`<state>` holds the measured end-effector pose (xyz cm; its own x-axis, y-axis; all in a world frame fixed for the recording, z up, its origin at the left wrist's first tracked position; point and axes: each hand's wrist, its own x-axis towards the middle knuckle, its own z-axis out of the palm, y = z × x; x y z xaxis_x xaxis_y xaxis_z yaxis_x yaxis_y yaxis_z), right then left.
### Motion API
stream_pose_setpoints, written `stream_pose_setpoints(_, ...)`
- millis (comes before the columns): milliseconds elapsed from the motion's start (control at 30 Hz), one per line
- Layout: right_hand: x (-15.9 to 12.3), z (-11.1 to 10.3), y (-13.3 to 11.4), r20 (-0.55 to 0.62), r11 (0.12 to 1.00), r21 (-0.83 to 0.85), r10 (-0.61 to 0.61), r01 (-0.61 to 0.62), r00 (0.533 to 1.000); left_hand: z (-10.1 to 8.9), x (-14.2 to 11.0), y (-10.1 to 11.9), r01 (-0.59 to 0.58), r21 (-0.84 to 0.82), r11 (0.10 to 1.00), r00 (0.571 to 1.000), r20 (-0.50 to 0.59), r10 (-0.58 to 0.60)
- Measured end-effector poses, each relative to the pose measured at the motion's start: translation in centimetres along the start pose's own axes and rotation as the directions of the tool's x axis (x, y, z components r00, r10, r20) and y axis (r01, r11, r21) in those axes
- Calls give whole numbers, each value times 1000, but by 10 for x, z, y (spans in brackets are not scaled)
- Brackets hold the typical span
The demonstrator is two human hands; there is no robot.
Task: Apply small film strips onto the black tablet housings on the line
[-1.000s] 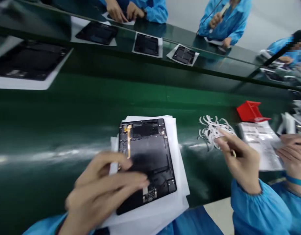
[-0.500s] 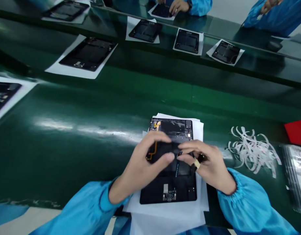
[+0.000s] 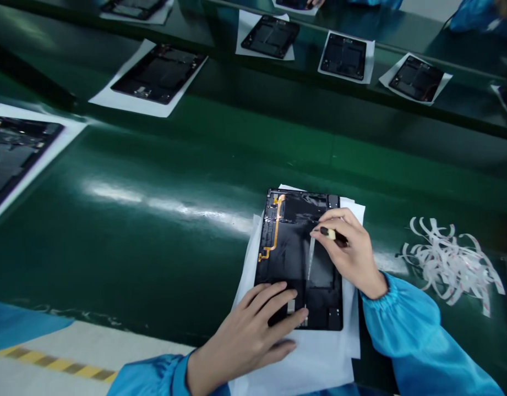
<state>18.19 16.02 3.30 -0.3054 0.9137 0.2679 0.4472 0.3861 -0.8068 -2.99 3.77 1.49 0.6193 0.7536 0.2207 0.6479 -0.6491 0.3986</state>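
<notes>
An opened black tablet housing (image 3: 292,242) lies on white sheets (image 3: 306,357), with an orange flex cable (image 3: 275,231) along its left side. My left hand (image 3: 257,330) rests on its lower end, fingers spread, partly covering the small board there. Over the right half, my right hand (image 3: 348,245) is closed, thumb and fingertips together, on a slim black tool with a pale yellow band (image 3: 331,234); its tip is hidden. A narrow pale strip (image 3: 310,258) runs down the housing from those fingertips. Whether the fingers also pinch the strip, I cannot tell.
Curled white strips (image 3: 451,264) lie heaped on the green bench (image 3: 174,253) at right. More opened tablets on paper, such as one tablet (image 3: 158,71), lie at left and along the back. A co-worker's blue sleeve (image 3: 476,16) shows at the upper right.
My left hand has come down from above the housing's middle onto its lower end, fingers spreading. My right hand has moved up the housing, and its fingertips have come together at the strip's upper end.
</notes>
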Motion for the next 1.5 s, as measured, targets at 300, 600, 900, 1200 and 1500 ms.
stream_pose_setpoints(300,3,10,19,48,998,-34,47,-46,998,-3,5,-1,-65,-11,998,998,4,65)
stream_pose_setpoints(600,4,12,18,64,997,-47,67,-64,996,-9,13,-3,-102,17,995,994,26,102)
stream_pose_setpoints(900,3,14,19,53,998,-44,54,-52,997,10,1,3,-50,40,998,999,5,50)
stream_pose_setpoints(1200,3,14,19,47,999,-30,46,-44,998,7,5,6,-33,69,997,997,67,28)
stream_pose_setpoints(1500,2,14,20,47,998,-29,52,-50,998,6,17,1,-53,58,997,997,51,50)
